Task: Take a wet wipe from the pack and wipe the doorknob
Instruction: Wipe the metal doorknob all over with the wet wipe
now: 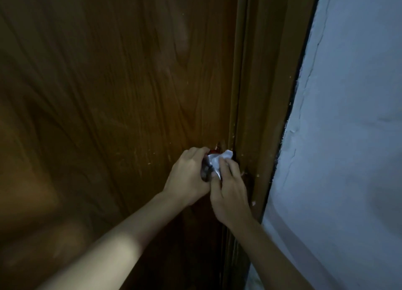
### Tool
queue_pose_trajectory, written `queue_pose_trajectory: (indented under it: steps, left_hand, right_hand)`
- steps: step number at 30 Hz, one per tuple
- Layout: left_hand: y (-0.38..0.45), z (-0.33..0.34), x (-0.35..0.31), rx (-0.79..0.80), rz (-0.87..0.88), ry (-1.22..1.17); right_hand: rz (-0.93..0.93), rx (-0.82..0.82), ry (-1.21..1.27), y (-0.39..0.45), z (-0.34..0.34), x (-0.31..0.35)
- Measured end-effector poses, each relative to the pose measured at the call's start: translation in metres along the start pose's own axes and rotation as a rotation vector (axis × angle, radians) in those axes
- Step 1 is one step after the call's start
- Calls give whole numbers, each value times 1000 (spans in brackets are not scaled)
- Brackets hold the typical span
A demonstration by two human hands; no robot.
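Note:
My left hand (189,176) is curled around a shiny silver doorknob (207,167) near the right edge of the brown wooden door (113,89). A small red patch shows at the knob's top. Most of the knob is hidden by my fingers. My right hand (230,194) comes in from the right and holds a crumpled white wet wipe (219,159) pressed against the knob's right side. The two hands touch each other at the thumbs. The wipe pack is not in view.
The wooden door frame (261,107) runs down just right of the knob, chipped in spots near the latch. Beyond it is a pale blue-white wall (348,137) with cracked paint. The light is dim.

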State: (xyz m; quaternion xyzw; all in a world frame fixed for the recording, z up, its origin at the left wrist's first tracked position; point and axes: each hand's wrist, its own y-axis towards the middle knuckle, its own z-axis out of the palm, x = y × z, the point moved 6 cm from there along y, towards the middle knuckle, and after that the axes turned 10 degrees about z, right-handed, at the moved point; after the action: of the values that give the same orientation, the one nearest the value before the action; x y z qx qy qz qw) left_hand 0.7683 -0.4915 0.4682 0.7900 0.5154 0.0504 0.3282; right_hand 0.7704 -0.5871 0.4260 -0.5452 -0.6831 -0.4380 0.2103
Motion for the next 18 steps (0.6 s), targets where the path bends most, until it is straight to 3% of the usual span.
queue_pose_trajectory:
  steps: [14,18]
  left_hand:
    - [0,0,-1,59,56,36]
    - [-1,0,-2,68,65,51]
  right_hand:
    - [528,164,486,8,6,-4]
    - [704,224,821,1,15,-17]
